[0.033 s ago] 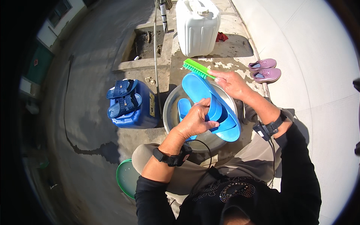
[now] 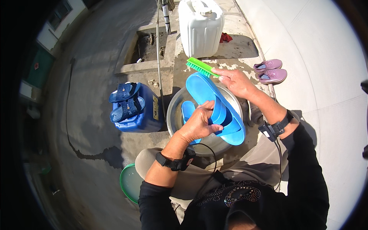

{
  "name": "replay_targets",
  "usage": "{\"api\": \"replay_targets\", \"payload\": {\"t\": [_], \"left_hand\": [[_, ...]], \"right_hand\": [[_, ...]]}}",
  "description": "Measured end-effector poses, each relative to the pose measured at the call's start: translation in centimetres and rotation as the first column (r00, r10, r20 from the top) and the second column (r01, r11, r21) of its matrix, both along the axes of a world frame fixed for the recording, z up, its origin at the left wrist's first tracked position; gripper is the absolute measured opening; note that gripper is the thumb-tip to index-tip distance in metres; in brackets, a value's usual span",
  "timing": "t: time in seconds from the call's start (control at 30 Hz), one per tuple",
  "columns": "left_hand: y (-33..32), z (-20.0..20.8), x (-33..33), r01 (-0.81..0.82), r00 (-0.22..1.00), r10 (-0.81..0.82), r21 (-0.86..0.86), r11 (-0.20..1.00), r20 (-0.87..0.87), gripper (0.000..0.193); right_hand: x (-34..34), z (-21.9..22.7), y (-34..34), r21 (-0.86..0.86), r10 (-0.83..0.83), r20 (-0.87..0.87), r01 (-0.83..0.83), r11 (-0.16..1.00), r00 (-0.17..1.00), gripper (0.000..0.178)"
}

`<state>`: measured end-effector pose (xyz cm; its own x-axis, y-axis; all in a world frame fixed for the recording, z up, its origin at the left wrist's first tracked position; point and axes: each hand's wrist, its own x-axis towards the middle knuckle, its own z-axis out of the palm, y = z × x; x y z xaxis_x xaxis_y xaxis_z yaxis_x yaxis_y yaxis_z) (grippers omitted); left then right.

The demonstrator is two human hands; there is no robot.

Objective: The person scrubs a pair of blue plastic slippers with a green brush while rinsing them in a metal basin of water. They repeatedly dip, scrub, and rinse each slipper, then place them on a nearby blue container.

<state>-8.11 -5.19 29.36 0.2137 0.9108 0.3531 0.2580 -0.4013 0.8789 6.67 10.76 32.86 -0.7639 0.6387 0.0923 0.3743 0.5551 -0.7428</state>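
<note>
Over a metal basin [image 2: 171, 115] I hold a light blue slide slipper [image 2: 200, 89], tilted with its sole lengthwise away from me. My left hand [image 2: 200, 123] is closed on its strap, the thumb lying across the strap's near side. In my right hand [image 2: 236, 82] is the handle of a green scrubbing brush [image 2: 200, 65]. Its bristles point down at the slipper's far tip; whether they touch it I cannot tell. A second light blue slipper [image 2: 187, 109] lies in the basin, partly hidden behind my left hand.
Dark blue slippers [image 2: 127, 108] rest on a blue jerrycan [image 2: 147, 115] to the left. A white jerrycan [image 2: 201, 32] stands beyond the basin, beside a hose [image 2: 158, 57] and a sunken drain pit [image 2: 147, 46]. Pink shoes [image 2: 273, 75] sit at right. A green-rimmed bucket [image 2: 128, 184] is near my knee.
The brush and my right hand have shifted very slightly up and away from me. My left hand keeps its hold on the slipper.
</note>
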Motion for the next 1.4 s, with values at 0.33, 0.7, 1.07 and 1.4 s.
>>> {"api": "replay_targets", "payload": {"t": [0.33,0.7,1.07,1.4], "left_hand": [[-0.1,0.8,-0.2,0.127,0.987,-0.126,-0.002,0.992,0.099,0.031],[0.9,1.1,-0.1,0.154,0.966,-0.084,-0.282,0.947,0.246,0.029],[0.8,1.0,0.2,0.207,0.974,-0.153,-0.383,0.900,0.169,0.028],[2.0,-1.1,-2.1,0.080,0.295,0.455,-0.496,0.865,0.840,0.032]], "right_hand": [[1.6,1.2,-0.2,-0.749,-0.169,-0.053,0.073,0.659,0.984,0.064],[0.3,0.2,-0.8,-0.752,-0.073,-0.163,-0.076,0.654,0.984,0.074],[0.4,0.1,-1.3,-0.686,-0.076,-0.175,-0.066,0.725,0.982,0.077],[2.0,0.4,0.7,-0.801,-0.405,-0.199,0.090,0.592,0.892,0.048]]}}
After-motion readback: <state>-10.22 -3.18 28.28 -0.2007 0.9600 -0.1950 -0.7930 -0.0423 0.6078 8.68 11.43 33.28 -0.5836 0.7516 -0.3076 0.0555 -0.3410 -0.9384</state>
